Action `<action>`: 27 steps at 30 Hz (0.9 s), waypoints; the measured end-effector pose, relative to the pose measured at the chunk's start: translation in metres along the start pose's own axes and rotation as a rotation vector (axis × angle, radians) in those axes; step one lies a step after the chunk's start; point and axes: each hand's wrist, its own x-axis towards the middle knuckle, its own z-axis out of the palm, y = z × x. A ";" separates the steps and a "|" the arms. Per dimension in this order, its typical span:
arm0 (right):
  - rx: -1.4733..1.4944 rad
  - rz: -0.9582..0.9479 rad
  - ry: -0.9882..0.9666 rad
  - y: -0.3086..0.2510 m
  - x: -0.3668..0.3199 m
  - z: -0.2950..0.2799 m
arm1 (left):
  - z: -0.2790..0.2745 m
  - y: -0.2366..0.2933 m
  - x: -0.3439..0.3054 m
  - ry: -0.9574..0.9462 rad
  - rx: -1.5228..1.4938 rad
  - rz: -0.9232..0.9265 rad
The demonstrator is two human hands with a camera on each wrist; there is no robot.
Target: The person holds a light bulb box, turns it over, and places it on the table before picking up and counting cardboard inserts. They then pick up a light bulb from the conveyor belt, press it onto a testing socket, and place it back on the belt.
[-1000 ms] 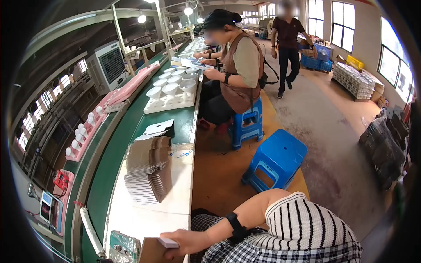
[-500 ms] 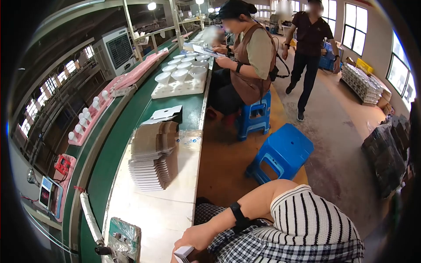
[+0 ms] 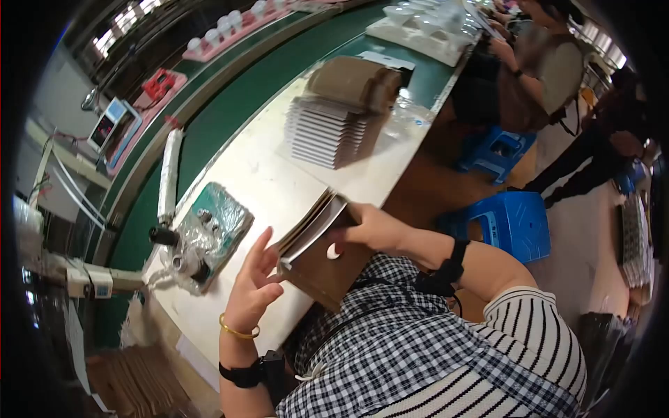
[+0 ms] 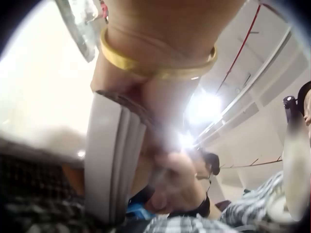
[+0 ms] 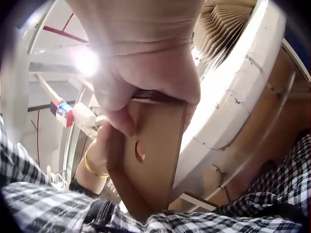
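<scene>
My right hand (image 3: 376, 226) grips a few flat-folded cardboard cartons (image 3: 317, 268) at their right end, over my lap by the table edge. They are brown with pale edges, and the front one has a rounded cut-out, plain in the right wrist view beside the right hand (image 5: 146, 73). At their opposite end is my left hand (image 3: 254, 285), fingers spread and mostly straight, the thumb right at the cartons' edge. Seen from the left wrist, the layered pale edges of the cartons (image 4: 109, 155) stand close under the left hand (image 4: 160, 97).
A fanned pile of cartons (image 3: 331, 129) lies on the white tabletop (image 3: 258, 174). Nearer, a plastic-wrapped green board (image 3: 223, 223) holds metal fittings. Beyond runs a green conveyor belt (image 3: 202, 143). More folded cardboard (image 3: 136, 376) sits lower left. A blue stool (image 3: 519, 226) and a seated person (image 3: 543, 76) are right.
The head view has swung left and down. My right hand has brought the cartons up from the table's near edge, tilting them, and my left hand has come into view at their other end.
</scene>
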 end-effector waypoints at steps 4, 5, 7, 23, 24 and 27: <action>0.080 -0.026 0.027 0.004 0.001 0.021 | 0.026 -0.033 -0.005 0.167 0.065 0.075; 0.095 -0.047 0.023 0.012 0.004 0.030 | 0.035 -0.038 0.001 0.301 0.139 0.095; -0.103 -0.229 0.205 0.035 0.005 0.044 | 0.040 -0.048 0.013 0.593 0.018 0.145; -1.657 -0.841 0.647 -0.008 0.056 -0.098 | -0.036 -0.042 -0.075 1.076 0.585 0.138; -1.730 -0.924 0.599 -0.009 0.059 -0.097 | -0.035 -0.039 -0.079 1.116 0.753 0.135; -1.835 -0.870 0.553 -0.004 0.072 -0.097 | -0.040 -0.045 -0.092 1.140 0.733 0.280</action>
